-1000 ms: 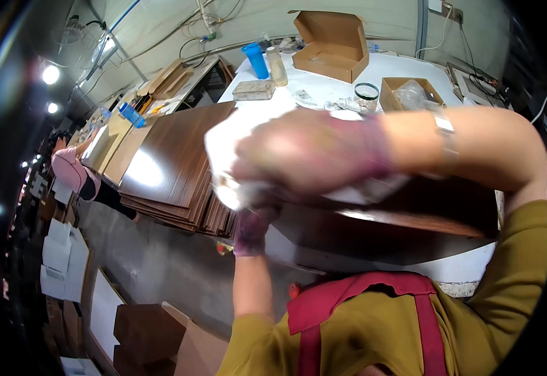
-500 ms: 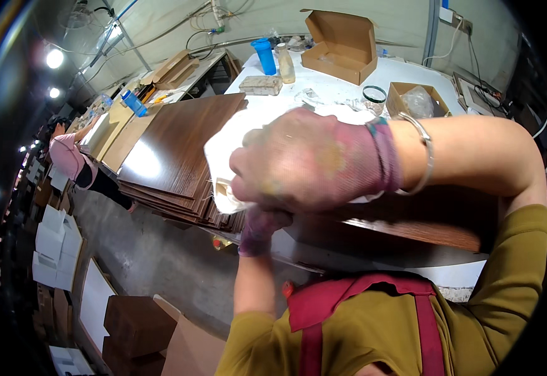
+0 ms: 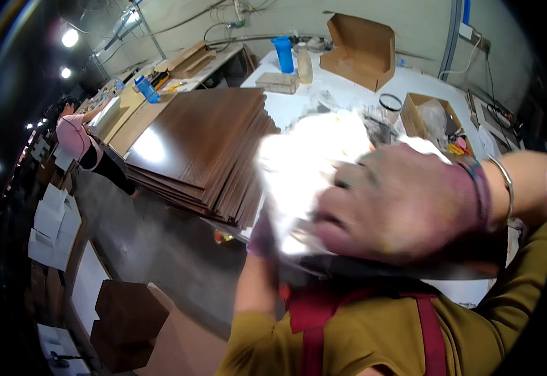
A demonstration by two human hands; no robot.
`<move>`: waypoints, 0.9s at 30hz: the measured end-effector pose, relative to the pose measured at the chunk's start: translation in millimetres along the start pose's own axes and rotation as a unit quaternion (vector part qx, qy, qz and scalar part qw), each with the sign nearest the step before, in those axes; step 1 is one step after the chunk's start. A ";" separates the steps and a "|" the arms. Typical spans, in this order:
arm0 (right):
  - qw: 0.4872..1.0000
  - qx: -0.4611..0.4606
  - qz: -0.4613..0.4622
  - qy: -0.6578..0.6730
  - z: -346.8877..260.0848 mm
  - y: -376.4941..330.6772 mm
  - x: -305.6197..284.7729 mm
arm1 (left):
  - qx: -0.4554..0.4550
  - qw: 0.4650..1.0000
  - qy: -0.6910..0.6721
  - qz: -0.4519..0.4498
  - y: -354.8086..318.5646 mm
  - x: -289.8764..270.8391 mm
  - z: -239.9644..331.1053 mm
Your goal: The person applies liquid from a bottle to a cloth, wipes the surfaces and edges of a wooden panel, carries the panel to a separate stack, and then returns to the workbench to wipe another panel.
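So from my end on the head cam, the right hand [image 3: 399,207] is curled up pretty tight, fingers bunched into a white cloth [image 3: 311,160] that puffs out past the knuckles on the left. Bit of motion blur there. The left hand [image 3: 262,237] sits lower and to the left, mostly tucked behind that cloth, so I can't tell if it's open or gripping, or whether the two hands touch. Both wear stained purplish gloves.

The right forearm comes in sideways from the right edge, back of the hand up, with a silver bangle [image 3: 505,185] at the wrist. The left one reaches straight up from below. A dark board [image 3: 458,271] peeks out under the right hand, which blocks most of it.

Left of the hands there's a stack of brown panels [image 3: 198,147]. Beyond them I've got a blue cup [image 3: 283,55] and an open cardboard box [image 3: 358,56].
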State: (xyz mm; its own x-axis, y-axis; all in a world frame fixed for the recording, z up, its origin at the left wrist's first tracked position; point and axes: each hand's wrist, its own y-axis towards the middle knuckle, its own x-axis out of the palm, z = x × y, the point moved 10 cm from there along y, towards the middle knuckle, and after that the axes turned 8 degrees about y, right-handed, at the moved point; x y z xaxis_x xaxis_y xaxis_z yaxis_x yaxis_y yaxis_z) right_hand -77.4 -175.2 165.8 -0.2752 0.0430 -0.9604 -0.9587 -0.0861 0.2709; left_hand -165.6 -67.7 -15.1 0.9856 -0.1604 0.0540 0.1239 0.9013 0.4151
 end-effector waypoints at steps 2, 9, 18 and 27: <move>0.993 0.034 -0.024 0.113 29.5 28.5 12.6 | -0.022 1.000 0.010 0.011 -1.4 -11.6 -18.3; 0.986 0.101 -0.101 0.089 24.2 -11.9 5.5 | 0.007 1.000 -0.019 0.011 2.9 0.7 9.9; 0.987 0.100 0.013 0.122 52.1 12.3 10.0 | -0.024 0.999 -0.021 0.014 7.1 -1.7 -7.3; 0.930 0.308 -0.057 0.195 32.4 -146.3 -47.1 | -0.121 0.992 -0.028 0.014 -19.3 -15.8 -4.4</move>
State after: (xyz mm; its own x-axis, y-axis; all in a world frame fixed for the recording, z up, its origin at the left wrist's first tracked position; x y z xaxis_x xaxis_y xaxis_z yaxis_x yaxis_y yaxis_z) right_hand 73.5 -132.3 173.5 -0.2371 -0.3574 -0.9034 -0.8723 0.4876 0.0360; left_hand -183.1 -80.8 -28.0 0.9819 -0.1501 0.1156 0.1276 0.9749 0.1824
